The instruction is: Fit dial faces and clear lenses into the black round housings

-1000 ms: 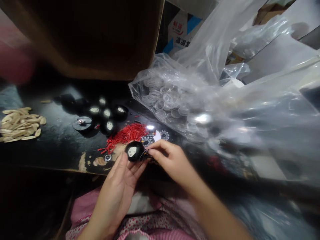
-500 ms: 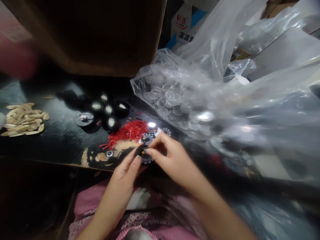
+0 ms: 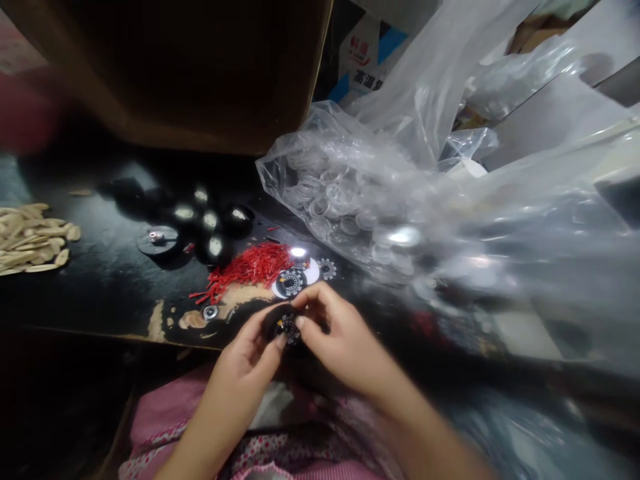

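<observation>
Between my two hands is a small round black gauge [image 3: 289, 328] with pale markings and an orange patch on its dial face. My left hand [image 3: 249, 355] grips its left side, the thumb at the lower rim. From the right, the thumb and fingers of my right hand [image 3: 334, 328] pinch at the face and edge. Just beyond them lie loose printed dial discs [image 3: 291, 283], black with white marks, over white ones. A pile of thin red pointers [image 3: 253, 267] is behind and left. One small metal washer-like part [image 3: 211, 312] rests near the table edge.
Several glossy black round housings [image 3: 215, 227] stand further back, beside an upturned one with a metal stem [image 3: 157, 241]. A clear plastic bag [image 3: 380, 153] of transparent round covers fills the right. Pale seeds [image 3: 35, 239] are heaped at left. A large cardboard box [image 3: 210, 137] stands behind.
Both hands have drawn the gauge slightly toward my body, uncovering more of the dial discs on the table. My view has shifted a little to the right.
</observation>
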A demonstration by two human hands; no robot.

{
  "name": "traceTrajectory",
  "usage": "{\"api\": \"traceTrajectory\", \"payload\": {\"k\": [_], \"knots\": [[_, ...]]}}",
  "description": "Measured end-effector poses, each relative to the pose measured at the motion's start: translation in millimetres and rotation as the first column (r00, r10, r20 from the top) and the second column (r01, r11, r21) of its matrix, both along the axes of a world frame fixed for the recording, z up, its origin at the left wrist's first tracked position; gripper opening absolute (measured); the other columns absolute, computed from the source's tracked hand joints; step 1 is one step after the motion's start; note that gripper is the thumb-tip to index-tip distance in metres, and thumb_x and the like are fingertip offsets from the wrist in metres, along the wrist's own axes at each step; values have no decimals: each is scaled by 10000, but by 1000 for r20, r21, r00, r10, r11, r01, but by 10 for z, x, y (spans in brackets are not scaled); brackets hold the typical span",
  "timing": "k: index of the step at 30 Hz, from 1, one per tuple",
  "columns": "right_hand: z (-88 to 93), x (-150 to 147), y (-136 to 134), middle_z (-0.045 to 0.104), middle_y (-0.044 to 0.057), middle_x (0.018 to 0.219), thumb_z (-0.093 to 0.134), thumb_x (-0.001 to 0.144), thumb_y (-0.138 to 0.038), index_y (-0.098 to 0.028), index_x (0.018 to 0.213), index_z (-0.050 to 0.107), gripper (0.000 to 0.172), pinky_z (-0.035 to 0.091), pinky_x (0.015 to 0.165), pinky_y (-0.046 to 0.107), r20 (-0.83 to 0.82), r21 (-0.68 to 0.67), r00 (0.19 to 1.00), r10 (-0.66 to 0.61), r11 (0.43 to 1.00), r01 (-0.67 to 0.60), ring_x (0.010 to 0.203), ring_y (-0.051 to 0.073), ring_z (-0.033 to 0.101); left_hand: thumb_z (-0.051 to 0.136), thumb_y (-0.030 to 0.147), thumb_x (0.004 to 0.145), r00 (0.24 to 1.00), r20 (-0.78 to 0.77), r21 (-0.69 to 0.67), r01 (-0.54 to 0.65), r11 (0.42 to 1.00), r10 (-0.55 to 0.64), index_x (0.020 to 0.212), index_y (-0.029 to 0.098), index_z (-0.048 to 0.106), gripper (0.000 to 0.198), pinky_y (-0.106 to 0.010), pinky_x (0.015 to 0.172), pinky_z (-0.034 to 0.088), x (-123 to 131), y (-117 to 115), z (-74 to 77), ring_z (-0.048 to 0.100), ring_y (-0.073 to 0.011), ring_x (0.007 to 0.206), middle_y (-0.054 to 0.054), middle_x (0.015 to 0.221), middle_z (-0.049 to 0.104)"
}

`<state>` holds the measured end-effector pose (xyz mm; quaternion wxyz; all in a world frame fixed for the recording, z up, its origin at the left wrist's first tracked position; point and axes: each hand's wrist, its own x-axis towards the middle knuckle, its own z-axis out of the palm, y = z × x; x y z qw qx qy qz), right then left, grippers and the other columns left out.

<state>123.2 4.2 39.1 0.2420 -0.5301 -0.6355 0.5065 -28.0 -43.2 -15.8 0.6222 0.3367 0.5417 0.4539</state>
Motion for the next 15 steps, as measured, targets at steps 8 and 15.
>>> {"api": "traceTrajectory", "payload": {"k": [8,15], "knots": [[-99,63,540,694,70,903,530,880,-216,-177,868,649,126,439,778,329,560,333,818,-132,940,-77,833,195,621,674,398,818,981,57,-56,-181,982,184,1255,281,604,458,-392,1053,442,-87,27,29,609,-249,1182,-29,1285,665],[-167,25,687,670,91,832,531,847,-176,-173,775,606,104,407,779,379,643,340,753,-141,933,-116,789,221,602,740,351,779,905,273,-183,-285,941,327,1134,274,665,371,-362,1070,433,27,43,172,628,-209,1142,0,1193,705]]}}
